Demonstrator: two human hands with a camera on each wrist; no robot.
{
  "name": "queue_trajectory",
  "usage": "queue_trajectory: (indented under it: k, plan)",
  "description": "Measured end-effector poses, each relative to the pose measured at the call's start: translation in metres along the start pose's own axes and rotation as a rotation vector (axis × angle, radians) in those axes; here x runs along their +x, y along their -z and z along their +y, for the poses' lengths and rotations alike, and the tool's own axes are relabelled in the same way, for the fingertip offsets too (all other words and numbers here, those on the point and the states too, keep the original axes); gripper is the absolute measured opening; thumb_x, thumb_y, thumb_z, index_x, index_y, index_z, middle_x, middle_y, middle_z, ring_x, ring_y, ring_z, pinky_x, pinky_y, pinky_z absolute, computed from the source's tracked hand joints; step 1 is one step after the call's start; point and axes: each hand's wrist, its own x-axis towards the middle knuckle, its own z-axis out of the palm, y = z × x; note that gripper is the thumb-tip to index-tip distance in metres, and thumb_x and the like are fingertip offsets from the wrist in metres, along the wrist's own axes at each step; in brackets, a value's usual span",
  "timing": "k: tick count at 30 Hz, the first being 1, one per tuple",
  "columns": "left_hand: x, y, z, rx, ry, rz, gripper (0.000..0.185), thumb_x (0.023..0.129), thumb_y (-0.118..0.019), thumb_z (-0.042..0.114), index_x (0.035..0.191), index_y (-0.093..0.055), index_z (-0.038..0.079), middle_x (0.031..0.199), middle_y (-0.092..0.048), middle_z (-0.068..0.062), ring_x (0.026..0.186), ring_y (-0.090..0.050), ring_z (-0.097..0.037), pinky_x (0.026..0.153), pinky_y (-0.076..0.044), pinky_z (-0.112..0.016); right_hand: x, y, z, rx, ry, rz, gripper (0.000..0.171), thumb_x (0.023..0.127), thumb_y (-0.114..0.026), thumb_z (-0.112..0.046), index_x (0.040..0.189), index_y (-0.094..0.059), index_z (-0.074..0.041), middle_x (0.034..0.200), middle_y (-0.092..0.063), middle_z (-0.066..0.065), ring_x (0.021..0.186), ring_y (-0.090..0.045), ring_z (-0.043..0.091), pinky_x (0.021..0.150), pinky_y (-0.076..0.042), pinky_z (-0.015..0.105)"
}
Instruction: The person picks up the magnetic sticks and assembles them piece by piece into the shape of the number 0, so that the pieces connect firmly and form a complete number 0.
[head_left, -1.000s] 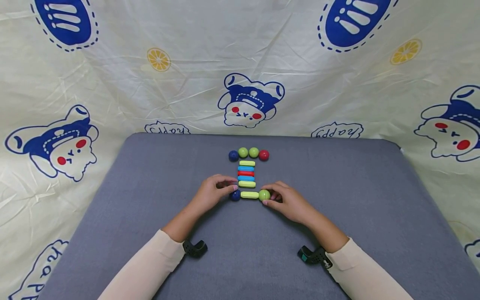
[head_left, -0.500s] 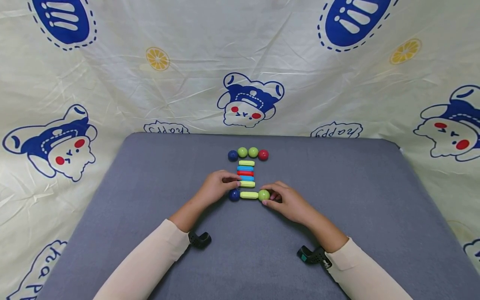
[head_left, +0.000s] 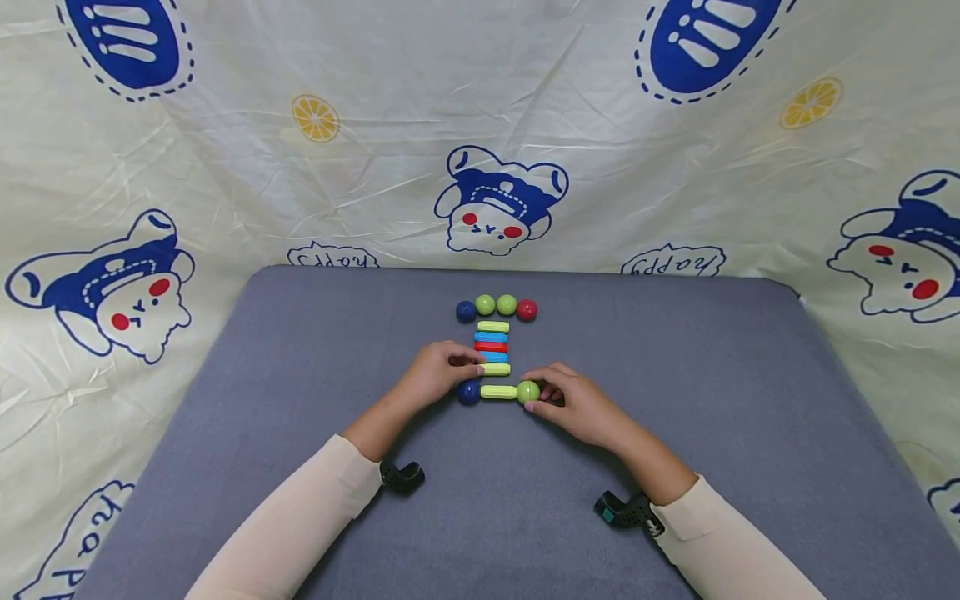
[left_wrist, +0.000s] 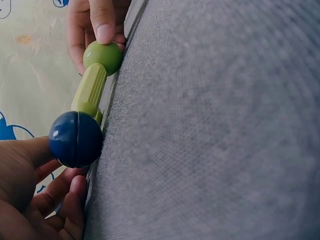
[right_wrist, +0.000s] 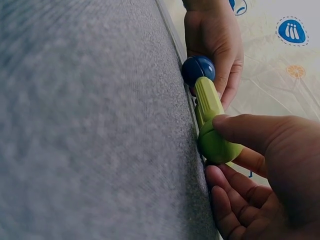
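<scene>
Right wrist view: curled fingers (right_wrist: 235, 132) pinch green ball (right_wrist: 216, 145).

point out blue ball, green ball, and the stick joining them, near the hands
blue ball (left_wrist: 76, 139), left wrist view, middle of its face.
green ball (right_wrist: 216, 145), right wrist view, its lit side below the thumb.
stick (head_left: 498, 391), head view, mid-length.

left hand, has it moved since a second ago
Yes. The left hand has shifted up the mat toward the stack of sticks; its fingertips now reach the lowest yellow-green stick, above the blue ball.
</scene>
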Motion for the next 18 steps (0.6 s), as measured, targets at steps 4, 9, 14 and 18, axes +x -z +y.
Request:
queue_trajectory:
  k: [4,9,14,18]
  plan:
    - [0.0003,-0.0002,0.0001,0.003,-0.008,-0.004,0.015,0.09,-0.078,0.021,0.103,-0.08,0.014,0.093,-0.07,-0.002,0.087,-0.061,-0.013,0.079,-0.049,-0.026,-0.0004,0.0012,0.0003,0.007,0.006,-0.01,0.037,0.094,-0.073,-0.024,0.129,-0.066,-0.015,0.11,-0.063,0.001,0.096,-0.06,0.012,0.086,-0.054,0.032]
    - [0.0004,-0.0004,0.0005,-0.002,-0.019,-0.004,0.013,0.088,-0.079,0.02,0.1,-0.08,0.013,0.088,-0.069,-0.001,0.081,-0.059,-0.009,0.074,-0.047,-0.023,-0.0008,0.0025,-0.0005,0.006,0.007,-0.022,0.036,0.094,-0.073,-0.025,0.129,-0.066,-0.016,0.112,-0.063,0.0,0.098,-0.06,0.012,0.088,-0.053,0.034]
    - [-0.0014,0.0012,0.0026,0.004,-0.028,-0.016,0.013,0.087,-0.08,0.018,0.097,-0.079,0.011,0.082,-0.067,0.0,0.074,-0.055,-0.007,0.067,-0.043,-0.022,-0.001,0.0032,-0.0023,0.002,0.017,-0.018,0.035,0.093,-0.074,-0.023,0.127,-0.067,-0.016,0.112,-0.064,0.0,0.097,-0.06,0.013,0.087,-0.053,0.033]
    - [-0.0017,0.0019,0.0025,0.009,-0.016,-0.034,0.013,0.088,-0.079,0.019,0.097,-0.078,0.01,0.08,-0.066,0.0,0.072,-0.053,-0.007,0.065,-0.041,-0.021,-0.0011,0.0034,-0.0026,0.005,0.022,-0.018,0.035,0.093,-0.074,-0.022,0.127,-0.067,-0.015,0.112,-0.064,0.0,0.097,-0.06,0.013,0.086,-0.053,0.032]
